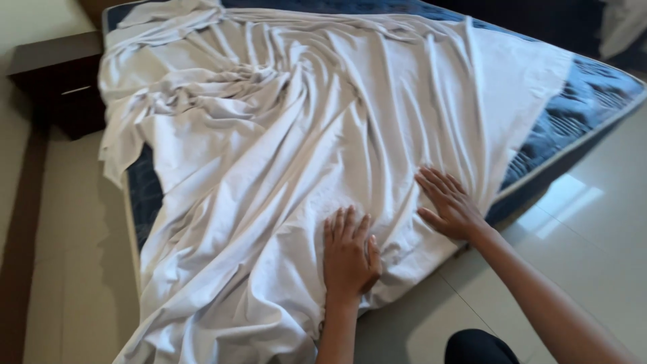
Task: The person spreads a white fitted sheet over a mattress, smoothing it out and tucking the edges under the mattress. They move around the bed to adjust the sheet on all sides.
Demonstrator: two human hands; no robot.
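A wrinkled white bed sheet [290, 135] lies spread across a dark blue patterned mattress [579, 108]. My left hand [349, 253] rests flat on the sheet near the mattress's near corner, fingers together and pointing away from me. My right hand [448, 202] also presses flat on the sheet a little to the right, fingers spread. Neither hand grips the cloth. The sheet hangs over the mattress's left side and near corner, down to the floor. Blue mattress shows bare along the right edge and in a strip at the left.
A dark wooden nightstand [60, 81] stands at the far left beside the bed. Glossy light floor tiles [593, 222] surround the mattress. A dark strip [20, 236] runs along the left edge of the floor. My dark-clothed knee [480, 347] is at the bottom.
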